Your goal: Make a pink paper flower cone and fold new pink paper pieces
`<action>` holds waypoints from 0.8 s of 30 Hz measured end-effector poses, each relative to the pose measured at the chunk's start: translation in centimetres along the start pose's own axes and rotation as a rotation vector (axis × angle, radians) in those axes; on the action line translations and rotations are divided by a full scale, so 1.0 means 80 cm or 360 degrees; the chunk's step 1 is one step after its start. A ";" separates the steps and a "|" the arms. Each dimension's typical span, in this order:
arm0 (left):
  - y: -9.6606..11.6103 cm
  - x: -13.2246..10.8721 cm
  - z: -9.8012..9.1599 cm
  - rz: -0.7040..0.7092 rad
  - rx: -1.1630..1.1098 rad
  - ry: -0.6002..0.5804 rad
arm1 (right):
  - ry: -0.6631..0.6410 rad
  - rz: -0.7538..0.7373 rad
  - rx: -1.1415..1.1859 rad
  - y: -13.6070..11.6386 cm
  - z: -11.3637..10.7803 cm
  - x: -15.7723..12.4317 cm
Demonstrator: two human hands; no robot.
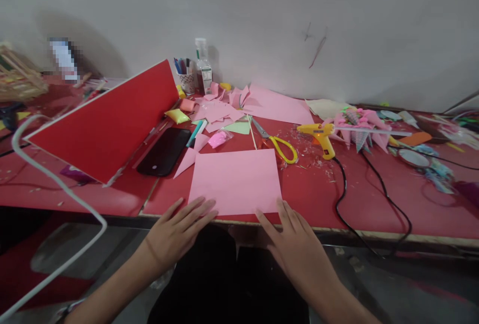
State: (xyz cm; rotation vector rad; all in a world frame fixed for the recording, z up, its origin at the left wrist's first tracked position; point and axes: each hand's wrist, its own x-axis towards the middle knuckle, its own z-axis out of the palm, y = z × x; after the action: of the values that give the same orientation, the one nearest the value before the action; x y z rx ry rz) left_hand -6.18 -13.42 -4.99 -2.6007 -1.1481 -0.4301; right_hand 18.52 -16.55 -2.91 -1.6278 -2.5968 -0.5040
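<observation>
A pink paper sheet (pixel 235 180) lies flat near the front edge of the red table (pixel 374 204). My left hand (pixel 175 232) rests with fingers stretched out, its tips touching the sheet's near left corner. My right hand (pixel 294 242) is also flat and spread, fingertips at the sheet's near right corner. Neither hand holds anything.
Yellow-handled scissors (pixel 279 145) and a yellow glue gun (pixel 321 135) with a black cord lie behind the sheet. A black phone (pixel 164 151) and a tilted red board (pixel 108 119) are at left. Pink paper scraps (pixel 220 109), a pen cup (pixel 186 79) and a bottle (pixel 203 67) stand by the wall.
</observation>
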 end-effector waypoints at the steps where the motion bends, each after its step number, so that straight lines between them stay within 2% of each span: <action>1: -0.001 -0.003 -0.001 -0.0018 0.0007 -0.0005 | -0.0003 -0.0002 0.0001 0.000 0.000 0.000; 7: -0.008 -0.024 -0.011 -0.0065 0.0020 -0.0018 | -0.0001 -0.0012 -0.0001 0.002 0.001 -0.002; 11: -0.021 -0.035 -0.009 -0.0060 0.0004 0.0037 | 0.0066 -0.0033 -0.0030 0.005 -0.003 0.001; 15: -0.034 -0.035 -0.002 0.0087 -0.0027 0.0046 | 0.0092 -0.0033 -0.0088 0.007 -0.010 0.011; 17: -0.037 -0.031 -0.001 0.0083 -0.0063 0.0012 | 0.0099 -0.0032 -0.0104 0.008 -0.011 0.015; 22: -0.049 -0.006 -0.024 -0.0255 -0.0361 -0.0034 | 0.0097 -0.0002 -0.0036 0.010 -0.005 0.019; 24: -0.070 0.006 -0.035 -0.0637 -0.0397 0.0038 | 0.0113 0.0015 -0.0033 0.010 -0.001 0.018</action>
State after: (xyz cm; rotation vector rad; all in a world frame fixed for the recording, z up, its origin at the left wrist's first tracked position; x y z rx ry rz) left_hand -10.52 -10.41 -1.52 -2.5482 -1.7117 -0.7261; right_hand 18.58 -14.96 -2.30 -1.5967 -2.5402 -0.5792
